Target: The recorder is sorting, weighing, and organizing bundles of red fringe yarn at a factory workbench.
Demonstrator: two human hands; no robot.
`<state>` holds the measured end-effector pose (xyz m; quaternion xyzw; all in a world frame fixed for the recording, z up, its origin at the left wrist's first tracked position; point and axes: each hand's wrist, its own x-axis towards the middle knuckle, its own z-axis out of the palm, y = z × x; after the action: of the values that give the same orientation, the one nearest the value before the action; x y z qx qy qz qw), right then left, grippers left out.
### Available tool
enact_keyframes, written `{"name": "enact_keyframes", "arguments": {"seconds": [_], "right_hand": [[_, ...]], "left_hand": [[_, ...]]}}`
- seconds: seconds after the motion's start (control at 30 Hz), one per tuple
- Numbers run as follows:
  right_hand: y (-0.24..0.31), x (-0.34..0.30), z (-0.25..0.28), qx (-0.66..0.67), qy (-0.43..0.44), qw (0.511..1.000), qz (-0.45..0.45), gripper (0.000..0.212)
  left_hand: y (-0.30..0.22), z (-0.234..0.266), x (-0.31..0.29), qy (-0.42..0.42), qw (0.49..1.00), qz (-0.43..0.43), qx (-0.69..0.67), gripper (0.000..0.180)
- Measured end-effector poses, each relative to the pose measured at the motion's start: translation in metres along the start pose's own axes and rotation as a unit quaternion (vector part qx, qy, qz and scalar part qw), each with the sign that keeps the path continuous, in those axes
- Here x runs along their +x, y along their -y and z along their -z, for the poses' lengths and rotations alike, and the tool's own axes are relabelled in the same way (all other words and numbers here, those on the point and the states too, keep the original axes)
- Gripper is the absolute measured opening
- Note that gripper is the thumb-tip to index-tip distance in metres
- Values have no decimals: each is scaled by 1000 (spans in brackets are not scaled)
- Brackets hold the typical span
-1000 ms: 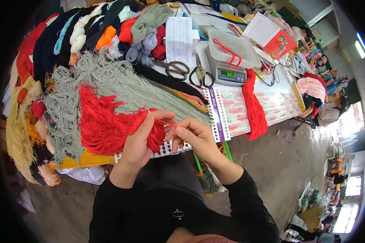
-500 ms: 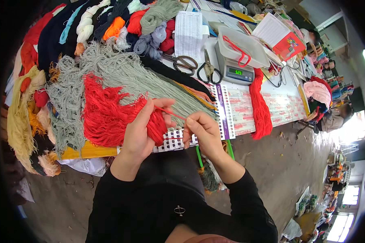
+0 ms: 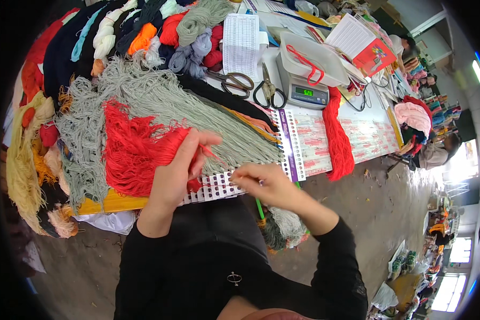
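Left of the frame's centre, the left hand (image 3: pixel 175 169) is clamped around the red yarn bundle (image 3: pixel 130 160); a soft, steady grip should avoid tangling. The right hand (image 3: pixel 261 183) has curled fingers, whether pinching anything I cannot tell

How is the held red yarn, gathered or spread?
Gathered in the left hand, spread beyond it: there, red yarn fans loosely over the grey yarn.

I find the right hand (image 3: pixel 264 184) lowered toward the front edge of the surface (image 3: pixel 364 112), its forearm swung outward, exposing more pale yarn (image 3: pixel 288 223) below. The red strand (image 3: pixel 212 154), previously stretched between the hands, shows shorter. The scale (image 3: pixel 304 93) reads differently from a second ago.
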<state>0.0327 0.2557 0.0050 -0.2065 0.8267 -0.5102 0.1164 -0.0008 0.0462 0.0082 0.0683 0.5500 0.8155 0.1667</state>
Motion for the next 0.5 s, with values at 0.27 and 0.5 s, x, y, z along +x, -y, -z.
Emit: {"name": "enact_keyframes", "arguments": {"seconds": [0.27, 0.5], "right_hand": [[-152, 63, 184, -204, -322, 922, -69, 31], [-220, 92, 224, -219, -248, 931, -155, 19]], "left_hand": [[-18, 34, -13, 145, 948, -10, -282, 57], [-14, 26, -8, 173, 919, -50, -352, 57]]}}
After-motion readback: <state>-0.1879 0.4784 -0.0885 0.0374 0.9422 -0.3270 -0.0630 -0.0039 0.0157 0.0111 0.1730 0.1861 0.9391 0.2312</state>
